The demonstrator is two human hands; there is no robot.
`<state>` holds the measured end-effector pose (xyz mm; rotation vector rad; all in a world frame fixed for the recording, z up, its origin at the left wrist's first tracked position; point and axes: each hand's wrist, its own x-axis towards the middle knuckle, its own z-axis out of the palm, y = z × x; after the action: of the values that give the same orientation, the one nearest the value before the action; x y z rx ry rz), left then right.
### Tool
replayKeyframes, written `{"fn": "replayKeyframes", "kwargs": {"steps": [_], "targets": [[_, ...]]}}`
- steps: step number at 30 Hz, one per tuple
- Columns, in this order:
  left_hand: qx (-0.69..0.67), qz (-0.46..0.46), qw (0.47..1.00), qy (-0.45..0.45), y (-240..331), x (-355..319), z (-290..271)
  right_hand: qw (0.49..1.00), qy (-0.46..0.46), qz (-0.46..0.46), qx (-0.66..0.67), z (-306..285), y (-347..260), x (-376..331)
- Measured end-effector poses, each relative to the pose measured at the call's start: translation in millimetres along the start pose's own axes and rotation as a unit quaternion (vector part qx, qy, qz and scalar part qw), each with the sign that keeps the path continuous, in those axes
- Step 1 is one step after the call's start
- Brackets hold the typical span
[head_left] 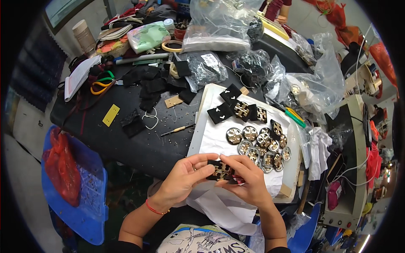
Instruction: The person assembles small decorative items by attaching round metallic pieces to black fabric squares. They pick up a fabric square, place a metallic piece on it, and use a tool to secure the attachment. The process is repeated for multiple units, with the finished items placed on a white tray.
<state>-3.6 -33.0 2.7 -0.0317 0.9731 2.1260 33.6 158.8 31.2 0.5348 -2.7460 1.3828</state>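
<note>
Just over the near edge of the paper-covered board, both hands meet around a black piece with a gold-coloured metal ornament (pixel 220 170). My left hand (pixel 182 179) grips its left side with thumb and fingers, and a red string bracelet circles that wrist. My right hand (pixel 249 180) is closed on its right side; a small dark red bit shows under those fingers. Beyond them, round gold-and-black metal ornaments (pixel 262 140) lie in a cluster on the white paper (pixel 211 141). Black square pieces (pixel 230 93), some bearing gold ornaments, lie behind the cluster.
Left of the board lie a wooden-handled pointed tool (pixel 178 129), a yellow plate (pixel 111 115) and black scraps (pixel 154 86). Scissors with orange and green handles (pixel 102 83) are farther left. Green-and-yellow-handled scissors (pixel 295 117) lie right. Plastic bags (pixel 221 25) crowd the back; a blue bin (pixel 95 189) stands lower left.
</note>
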Motion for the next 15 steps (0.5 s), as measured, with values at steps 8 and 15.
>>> {"fn": "replayKeyframes", "kwargs": {"steps": [8,15], "targets": [[0.029,-0.018,0.999,0.015,1,2,-7,0.992,-0.074,-0.024,-0.095,3,16,-4],[0.111,-0.004,0.993,0.035,2,8,3,0.98,-0.108,-0.061,-0.154,-9,13,-3]]}}
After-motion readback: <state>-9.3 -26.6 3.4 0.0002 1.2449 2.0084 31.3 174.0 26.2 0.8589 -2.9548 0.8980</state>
